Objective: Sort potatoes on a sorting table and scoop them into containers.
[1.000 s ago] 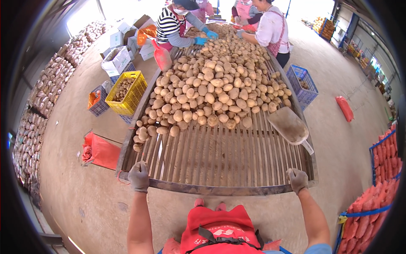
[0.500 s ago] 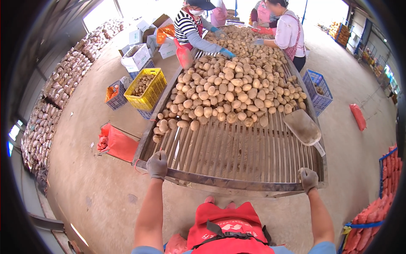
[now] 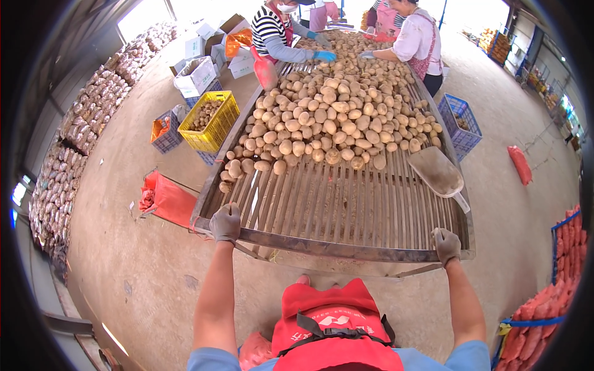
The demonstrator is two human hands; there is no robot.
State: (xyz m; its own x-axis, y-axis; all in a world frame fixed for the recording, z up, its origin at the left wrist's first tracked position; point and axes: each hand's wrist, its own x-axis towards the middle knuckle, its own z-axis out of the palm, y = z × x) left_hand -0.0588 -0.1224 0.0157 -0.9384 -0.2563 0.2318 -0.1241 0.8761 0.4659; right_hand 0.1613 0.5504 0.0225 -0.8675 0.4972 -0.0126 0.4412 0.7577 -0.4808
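fingers (image 3: 230, 213) on both hands are curled in, fist-style, right at the near rim of the slatted desk (image 3: 346, 216). left hand (image 3: 225, 224) is up by the near left corner, right hand (image 3: 447, 247) by the near right one, both in grey gloves. can't really tell if they're clamped on the rim or just resting against it.

potatoes (image 3: 337, 120) are heaped over the middle and far part of the desk, with some stragglers spilling down the left side, the nearest few just past the left hand. metal scoop (image 3: 437, 172) lies on the right side, handle angled toward the near right corner, and a red scoop (image 3: 265, 71) is propped at the left edge further up.

off to the left there's a yellow crate (image 3: 226, 125) with more potatoes in it, and a red bag (image 3: 171, 198) closer in. blue crate (image 3: 464, 140) sits on the right. up top, a co-worker in a striped top (image 3: 270, 32) has a blue-gloved hand at the heap, and another in a pale shirt (image 3: 416, 38) reaches in from the right.
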